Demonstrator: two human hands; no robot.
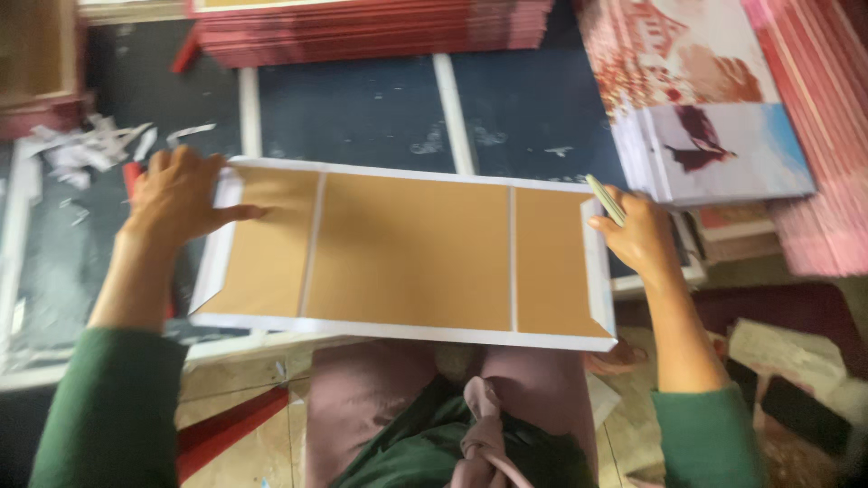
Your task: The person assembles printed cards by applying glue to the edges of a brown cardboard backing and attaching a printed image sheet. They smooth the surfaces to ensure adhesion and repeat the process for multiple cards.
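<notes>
A long brown cardboard sheet with white paper borders and two white fold strips lies across the dark work surface, its near edge over my lap. My left hand rests flat on the sheet's left end, thumb on the brown board, fingers over the white flap. At the right end my right hand presses the white edge flap while gripping a thin pale stick tool that points up and away.
A stack of red sheets lies at the back. A pile of printed red and white covers sits at the right. White paper scraps lie at the left. Red strips rest on the floor near my knees.
</notes>
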